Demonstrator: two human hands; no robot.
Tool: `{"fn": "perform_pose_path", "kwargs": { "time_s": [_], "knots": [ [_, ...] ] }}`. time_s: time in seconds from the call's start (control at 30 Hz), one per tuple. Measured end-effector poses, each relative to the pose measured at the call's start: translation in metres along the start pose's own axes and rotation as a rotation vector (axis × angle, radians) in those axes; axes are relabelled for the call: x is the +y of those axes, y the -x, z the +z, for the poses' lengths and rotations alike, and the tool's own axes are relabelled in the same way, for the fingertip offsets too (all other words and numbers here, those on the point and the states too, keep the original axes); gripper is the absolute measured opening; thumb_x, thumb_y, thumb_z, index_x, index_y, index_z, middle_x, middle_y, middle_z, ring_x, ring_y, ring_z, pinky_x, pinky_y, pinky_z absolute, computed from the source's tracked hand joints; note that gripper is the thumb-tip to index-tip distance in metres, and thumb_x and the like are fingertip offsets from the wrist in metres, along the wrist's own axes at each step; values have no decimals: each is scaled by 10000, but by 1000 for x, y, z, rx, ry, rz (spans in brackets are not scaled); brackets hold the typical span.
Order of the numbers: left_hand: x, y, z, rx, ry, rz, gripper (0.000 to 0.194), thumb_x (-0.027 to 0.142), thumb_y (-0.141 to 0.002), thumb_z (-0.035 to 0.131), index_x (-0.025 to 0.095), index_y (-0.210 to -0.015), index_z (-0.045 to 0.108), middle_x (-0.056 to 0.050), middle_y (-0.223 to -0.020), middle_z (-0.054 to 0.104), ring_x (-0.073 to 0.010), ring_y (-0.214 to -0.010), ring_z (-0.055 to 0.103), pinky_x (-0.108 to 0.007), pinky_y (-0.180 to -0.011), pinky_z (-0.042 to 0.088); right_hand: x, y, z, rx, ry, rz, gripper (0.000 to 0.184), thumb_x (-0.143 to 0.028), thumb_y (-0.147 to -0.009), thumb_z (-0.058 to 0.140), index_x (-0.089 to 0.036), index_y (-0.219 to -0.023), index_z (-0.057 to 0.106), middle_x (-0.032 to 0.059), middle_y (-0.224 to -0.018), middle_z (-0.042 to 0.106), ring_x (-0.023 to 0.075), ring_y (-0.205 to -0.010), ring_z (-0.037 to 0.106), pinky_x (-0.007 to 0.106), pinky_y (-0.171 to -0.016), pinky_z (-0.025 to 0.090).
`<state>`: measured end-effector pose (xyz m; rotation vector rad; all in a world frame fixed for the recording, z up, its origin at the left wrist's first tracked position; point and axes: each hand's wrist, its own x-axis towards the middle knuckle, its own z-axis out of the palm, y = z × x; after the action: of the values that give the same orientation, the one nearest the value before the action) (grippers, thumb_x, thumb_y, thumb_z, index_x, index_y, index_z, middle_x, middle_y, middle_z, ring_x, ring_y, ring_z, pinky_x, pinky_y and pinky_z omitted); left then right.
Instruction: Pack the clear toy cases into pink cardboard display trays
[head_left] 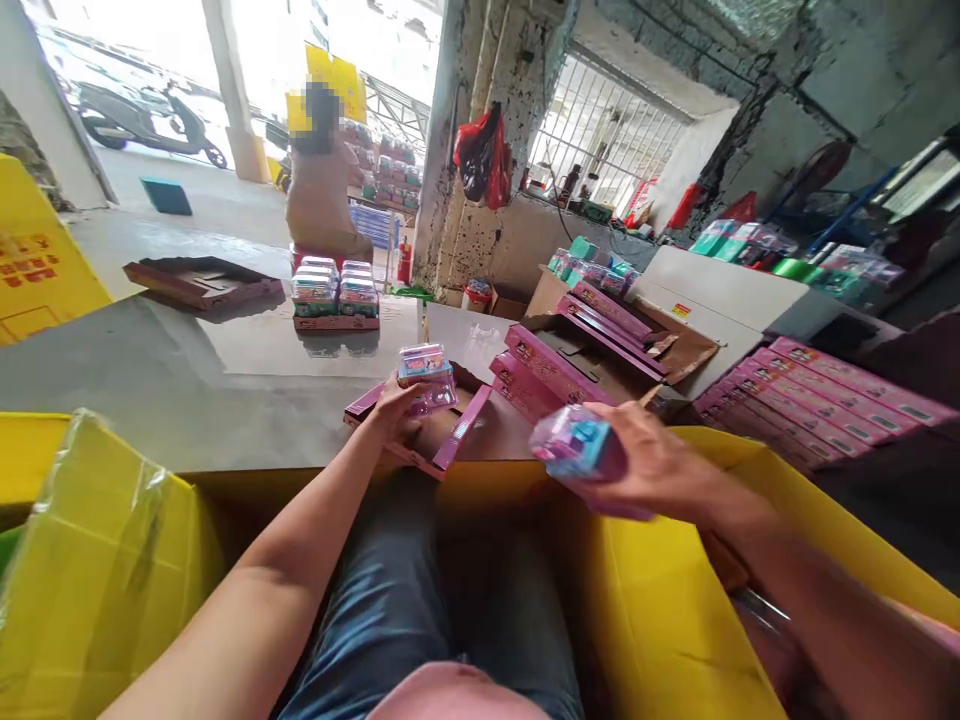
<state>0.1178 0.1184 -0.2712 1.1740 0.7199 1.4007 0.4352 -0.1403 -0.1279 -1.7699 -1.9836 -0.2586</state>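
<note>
My left hand (397,402) is closed on a clear plastic pack (424,366) with pink and teal contents, over a shallow pink cardboard tray (431,440) on the table in front of me. Farther right, my right hand (637,455) grips a second clear pack (574,445), pink and blue inside and blurred by motion. That pack hangs above the rim of an open yellow box (645,590). A filled pink tray (336,322) with several similar packs stands toward the back of the table.
A flat pink tray (202,285) lies at the far left. Stacked pink trays (559,360) stand right of the table, with more pink boxes (832,400) beyond. A yellow carton (90,560) flanks me at left. A person (322,190) sits near the doorway.
</note>
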Motion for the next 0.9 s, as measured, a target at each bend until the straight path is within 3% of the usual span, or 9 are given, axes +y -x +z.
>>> {"fn": "perform_pose_path", "kwargs": {
  "time_s": [0.1, 0.27, 0.4, 0.53, 0.6, 0.67, 0.73, 0.8, 0.9],
  "knots": [
    [-15, 3, -39, 105, -104, -93, 749, 433, -521, 885, 138, -1171, 655, -134, -1101, 737, -294, -956, 708, -392, -818, 580, -8, -49, 77, -112, 11, 45, 968, -561, -563, 857, -280, -1417, 498, 105, -1144, 546, 323, -1051, 601, 499, -928, 515],
    [-16, 20, -83, 209, -244, -128, 708, 438, -549, 871, 144, -1151, 643, -125, -1100, 738, -279, -950, 716, -367, -810, 584, -8, -79, 239, 232, -156, 169, 918, -673, -670, 735, -185, -1382, 421, 158, -1173, 509, 344, -1084, 514, 533, -951, 461],
    [-3, 37, -109, 332, -342, -135, 740, 429, -553, 877, 159, -1188, 607, -108, -1098, 739, -268, -969, 712, -368, -843, 578, -4, -83, 308, 351, -307, 275, 986, -809, -739, 575, -102, -1387, 348, 211, -1173, 505, 359, -1098, 477, 564, -962, 446],
    [20, 50, -117, 347, -325, -139, 686, 395, -551, 884, 184, -1154, 633, -88, -1097, 737, -279, -996, 701, -385, -868, 579, -17, -90, 301, 398, -250, 243, 1095, -859, -764, 502, -42, -1457, 281, 297, -1289, 451, 412, -1193, 439, 648, -1002, 394],
    [29, 55, -115, 178, -226, -150, 616, 398, -574, 867, 176, -1112, 664, -104, -1075, 739, -304, -994, 698, -409, -865, 583, -33, -94, 275, 419, -264, 161, 1059, -814, -772, 571, -101, -1501, 284, 278, -1377, 415, 416, -1280, 405, 662, -1055, 352],
    [32, 60, -108, -28, -96, -201, 584, 429, -571, 845, 164, -1068, 692, -125, -1010, 746, -335, -962, 700, -423, -819, 589, -52, -101, 246, 337, -489, 28, 972, -714, -780, 674, -211, -1523, 300, 212, -1445, 391, 367, -1348, 393, 595, -1100, 368],
    [29, 63, -96, -223, 57, -307, 637, 461, -510, 837, 154, -1052, 705, -136, -916, 748, -343, -859, 709, -407, -709, 585, -71, -114, 224, 32, -890, -161, 970, -677, -751, 739, -330, -1538, 290, 134, -1512, 375, 313, -1407, 385, 511, -1135, 383],
    [26, 63, -83, -409, 203, -419, 728, 475, -448, 838, 144, -1082, 703, -135, -837, 741, -323, -746, 704, -382, -629, 558, -88, -130, 213, -402, -1230, -332, 1101, -687, -629, 827, -391, -1542, 288, 86, -1545, 381, 302, -1429, 389, 467, -1155, 378],
    [31, 57, -71, -586, 311, -489, 784, 455, -400, 855, 130, -1098, 704, -117, -747, 718, -304, -694, 691, -385, -646, 545, -107, -149, 215, -826, -1458, -424, 1337, -579, -412, 963, -385, -1552, 292, 85, -1512, 444, 324, -1387, 448, 439, -1138, 399]
  ]
}}
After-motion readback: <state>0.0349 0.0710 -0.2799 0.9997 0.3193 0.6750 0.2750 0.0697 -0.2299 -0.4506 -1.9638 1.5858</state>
